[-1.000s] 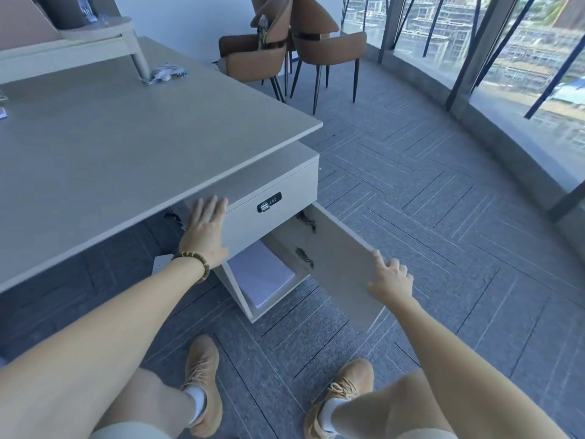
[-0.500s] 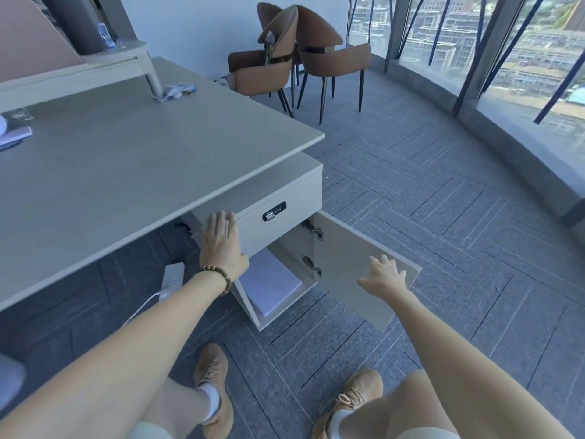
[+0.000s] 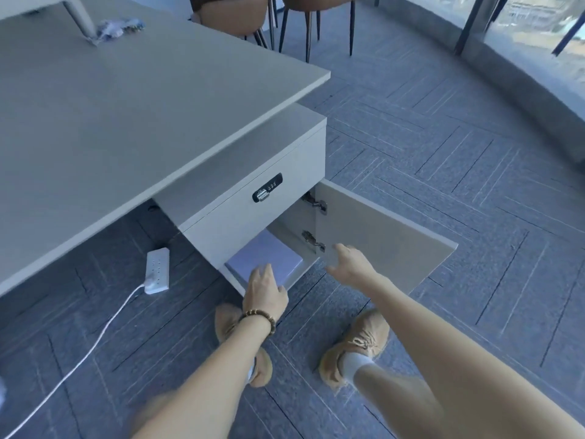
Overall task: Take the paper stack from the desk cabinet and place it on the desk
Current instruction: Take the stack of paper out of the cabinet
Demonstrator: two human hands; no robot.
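Note:
A white paper stack [image 3: 269, 255] lies flat on the floor of the open desk cabinet [image 3: 253, 213], under a drawer with a combination lock. The cabinet door [image 3: 380, 236] stands swung out to the right. My left hand [image 3: 264, 291], with a bead bracelet at the wrist, reaches over the stack's near edge, fingers apart; whether it touches the paper is unclear. My right hand [image 3: 349, 264] hovers open at the cabinet's mouth, just in front of the door's lower hinge. The grey desk [image 3: 126, 99] spreads above the cabinet.
A white power strip [image 3: 156, 270] with its cable lies on the carpet under the desk, left of the cabinet. My two tan shoes stand just before the cabinet. Brown chairs [image 3: 240, 11] are behind the desk. A small packet [image 3: 118, 26] rests on the desk's far side.
My left hand dropped from the drawer front down to the paper stack. My right hand left the door's edge and moved left toward the cabinet opening. The door stands wider open.

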